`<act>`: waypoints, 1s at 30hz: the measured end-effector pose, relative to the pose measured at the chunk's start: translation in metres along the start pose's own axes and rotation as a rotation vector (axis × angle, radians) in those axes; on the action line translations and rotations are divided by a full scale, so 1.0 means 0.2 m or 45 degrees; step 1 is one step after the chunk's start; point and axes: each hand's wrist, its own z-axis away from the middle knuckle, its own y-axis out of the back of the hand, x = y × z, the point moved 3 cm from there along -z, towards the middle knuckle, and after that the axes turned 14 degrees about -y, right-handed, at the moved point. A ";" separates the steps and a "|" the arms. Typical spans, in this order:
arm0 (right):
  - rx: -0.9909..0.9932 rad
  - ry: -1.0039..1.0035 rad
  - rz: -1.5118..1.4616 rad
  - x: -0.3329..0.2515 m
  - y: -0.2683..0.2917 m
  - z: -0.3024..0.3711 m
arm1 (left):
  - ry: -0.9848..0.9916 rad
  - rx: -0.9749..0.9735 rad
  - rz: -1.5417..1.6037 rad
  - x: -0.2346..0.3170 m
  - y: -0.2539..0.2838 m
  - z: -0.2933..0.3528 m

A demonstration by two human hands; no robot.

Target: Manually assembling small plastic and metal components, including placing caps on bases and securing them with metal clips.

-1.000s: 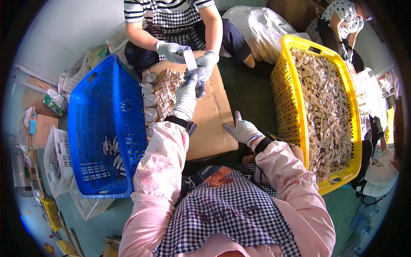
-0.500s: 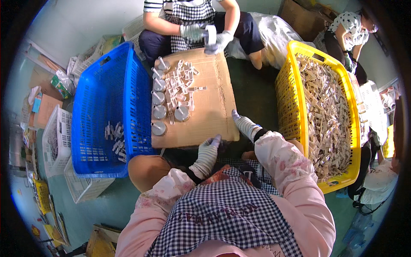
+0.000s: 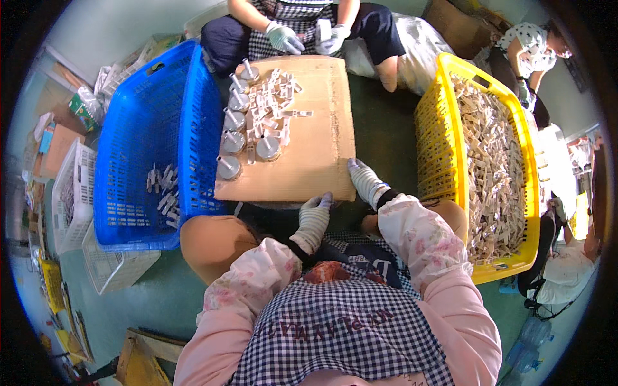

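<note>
A cardboard sheet (image 3: 309, 167) lies before me like a work top. My gloved left hand (image 3: 313, 222) is closed round its near edge, thumb on top and the other fingers hidden. At its near right corner my gloved right hand (image 3: 366, 181) grips the side, its fingers mostly out of sight. Several round grey metal pieces with upright pins (image 3: 228, 167) stand along the sheet's left side, one set farther in. Beside them small pale slotted parts (image 3: 264, 106) lie in a loose heap.
To the left stands a blue basket (image 3: 138, 225) with some small parts. A yellow basket (image 3: 444, 148), heaped with similar parts, is on the right. Across the sheet sits a person in gloves (image 3: 283, 37), a white piece (image 3: 324, 29) in one hand. White crates (image 3: 74, 193) line the far left.
In the picture the cardboard sheet and the pieces on it sit slightly higher and farther left, with the baskets shifted too. The other person's hands have moved apart. Both my hands still hold the edge.
</note>
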 end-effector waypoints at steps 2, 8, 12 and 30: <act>-0.093 0.021 -0.013 0.03 0.08 -0.10 | 0.029 -0.054 -0.076 0.07 -0.02 -0.01; -0.030 -0.001 -0.001 0.01 -0.02 -0.03 | 0.112 -0.377 -0.258 0.34 0.11 -0.18; -0.029 0.045 0.076 0.00 -0.02 -0.06 | -0.041 -0.663 -0.512 0.64 0.25 -0.45; 0.049 0.201 0.104 0.04 0.04 -0.14 | 0.074 0.058 0.313 0.07 -0.21 0.08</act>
